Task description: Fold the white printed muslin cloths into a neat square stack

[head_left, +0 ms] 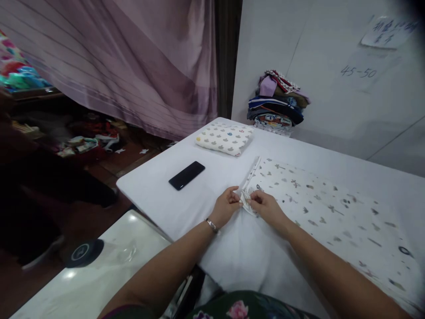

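A white cloth printed with small grey and brown figures lies spread on the right side of the white-covered table. Its near left corner is bunched up between my two hands. My left hand, with a bracelet at the wrist, pinches the edge of that corner. From the other side, my right hand grips the same gathered fabric between thumb and fingers. Left of them rests a black phone. Farther back sits a folded white cloth with grey cloud-like prints.
Folded clothes are piled at the table's far edge by the wall. A second white surface at lower left bears a dark round-ended object. A pink curtain hangs behind; a person in dark trousers stands at left.
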Demonstrator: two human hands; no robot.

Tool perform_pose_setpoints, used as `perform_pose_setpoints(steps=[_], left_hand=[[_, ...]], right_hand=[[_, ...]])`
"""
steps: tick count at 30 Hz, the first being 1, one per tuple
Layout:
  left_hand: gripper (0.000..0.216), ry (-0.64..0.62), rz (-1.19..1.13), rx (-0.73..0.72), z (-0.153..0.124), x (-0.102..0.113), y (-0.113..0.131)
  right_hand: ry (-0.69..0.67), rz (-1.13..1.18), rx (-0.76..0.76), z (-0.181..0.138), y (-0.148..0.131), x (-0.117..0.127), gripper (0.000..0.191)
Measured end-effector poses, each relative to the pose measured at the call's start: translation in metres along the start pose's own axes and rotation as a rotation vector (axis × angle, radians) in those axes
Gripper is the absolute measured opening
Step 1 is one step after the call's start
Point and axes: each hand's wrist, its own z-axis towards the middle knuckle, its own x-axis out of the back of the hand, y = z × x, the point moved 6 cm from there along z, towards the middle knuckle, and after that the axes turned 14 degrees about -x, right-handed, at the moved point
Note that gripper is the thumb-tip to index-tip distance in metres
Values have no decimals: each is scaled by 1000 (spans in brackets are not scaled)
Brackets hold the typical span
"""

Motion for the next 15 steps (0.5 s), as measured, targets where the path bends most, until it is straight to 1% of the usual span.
perform_pose_setpoints(steps=[2,4,7,10,13,15], left_hand=[[51,26,7,4,-1,1,0],[49,30,54,-34,-2,1,4],[45,-25,196,-142,-5,-3,13],[49,-76,301,-214,-7,-6,21],[52,-96,304,-228,-8,-7,22],[53,-74,255,-205,-7,-5,19]], right_hand=[[17,-8,3,-1,-2,2,20],[26,-32,6,-3,-6,3,20],[27,-138,46,-6,-15,2,20],[52,-259,58,-9,-21,-1,25],[93,-311,51,-9,-22,-1,21],[105,-291,56,-8,-22,2,16]])
